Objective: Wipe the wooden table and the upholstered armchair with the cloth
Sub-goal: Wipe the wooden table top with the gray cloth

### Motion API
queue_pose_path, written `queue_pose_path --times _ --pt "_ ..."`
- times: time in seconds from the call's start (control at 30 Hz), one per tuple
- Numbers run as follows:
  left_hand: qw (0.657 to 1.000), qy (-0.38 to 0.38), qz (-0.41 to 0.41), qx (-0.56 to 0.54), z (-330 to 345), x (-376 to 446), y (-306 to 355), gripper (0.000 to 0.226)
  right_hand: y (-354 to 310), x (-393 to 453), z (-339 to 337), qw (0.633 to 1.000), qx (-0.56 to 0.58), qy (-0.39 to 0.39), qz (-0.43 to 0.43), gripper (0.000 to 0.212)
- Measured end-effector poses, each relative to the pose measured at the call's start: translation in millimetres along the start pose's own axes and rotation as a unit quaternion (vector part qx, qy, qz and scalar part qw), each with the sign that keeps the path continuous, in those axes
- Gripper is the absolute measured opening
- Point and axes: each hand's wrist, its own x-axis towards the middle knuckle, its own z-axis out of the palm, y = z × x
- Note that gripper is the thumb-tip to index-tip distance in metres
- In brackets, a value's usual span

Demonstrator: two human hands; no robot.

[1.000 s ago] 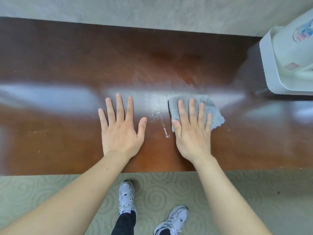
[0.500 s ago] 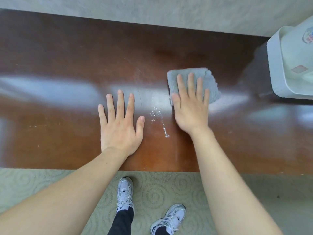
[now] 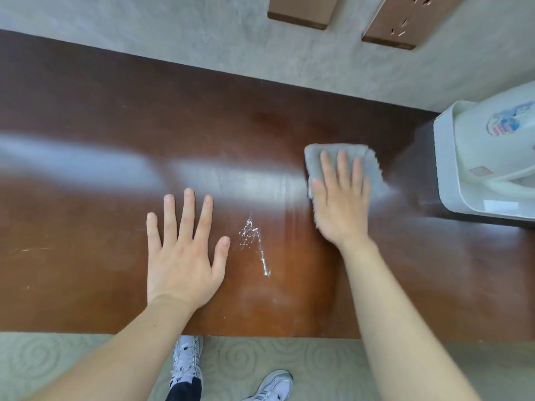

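The cloth (image 3: 341, 166), grey and folded, is being pressed flat against the bench (image 3: 86, 111) by the right hand (image 3: 340, 204). The fingers (image 3: 341, 166) of this hand are extended and held close together; nothing is being gripped, and the palm is lying on the cloth's near part. The cloth's edges are showing beyond the fingertips and on both sides of the hand.

The left hand (image 3: 182, 256) is being rested flat on the bare bench, fingers spread apart, with nothing held. It is positioned to the left of the right hand and nearer the bench's front edge, well apart from the cloth.

A white residue mark (image 3: 254, 241) is lying on the bench between the two hands, just beside the left thumb and nearer than the cloth. It is not being touched by either hand or by the cloth.

A white appliance (image 3: 486, 163) is standing on the bench to the right of the right hand, near but apart from the cloth. Two copper-coloured wall plates (image 3: 301, 10) are being shown on the wall beyond the hands. Two shoes (image 3: 185, 360) are visible on the carpet (image 3: 43, 354) below the forearms. The armchair is out of view.
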Motion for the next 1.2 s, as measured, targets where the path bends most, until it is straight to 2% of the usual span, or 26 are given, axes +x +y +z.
queue_pose_path --times 0.13,0.23,0.4,0.57,0.63,0.83,0.97,1.07,1.2 --pt "1.000 0.007 0.001 0.012 2.1 0.9 -0.1 0.072 28.3 99.8 -19.1 0.998 0.023 -0.011 0.061 0.056" --pt "1.000 0.005 -0.003 0.019 0.8 1.0 0.8 0.072 29.2 109.7 -20.5 0.996 0.039 -0.010 0.076 0.057" --pt "1.000 -0.004 -0.009 0.019 -2.3 -0.3 3.7 0.072 9.0 9.5 -2.1 0.996 0.040 0.039 0.063 0.058" --pt "1.000 -0.008 -0.014 0.009 -2.5 -1.3 2.8 0.072 0.7 -134.6 16.4 0.998 0.041 -0.006 0.052 0.058" --pt "1.000 -0.001 -0.015 0.002 -2.2 -2.0 2.9 0.072 17.2 -150.7 17.1 0.998 0.038 -0.017 0.047 0.058" --pt "1.000 0.005 -0.014 0.000 -0.8 -1.2 3.0 0.071 95.0 -16.5 -9.8 0.994 0.029 0.022 0.104 0.063" --pt "1.000 0.005 -0.018 -0.002 -1.1 -0.9 3.5 0.072 116.1 46.6 -18.8 0.993 0.035 -0.002 0.111 0.061" --pt "1.000 0.003 -0.020 -0.005 -2.0 -0.8 4.4 0.072 96.0 37.4 -13.5 0.994 0.025 0.004 0.108 0.058" --pt "1.000 -0.003 -0.021 -0.005 -2.6 -1.6 4.4 0.072 33.5 -38.5 4.4 0.999 0.014 0.031 0.036 0.058"
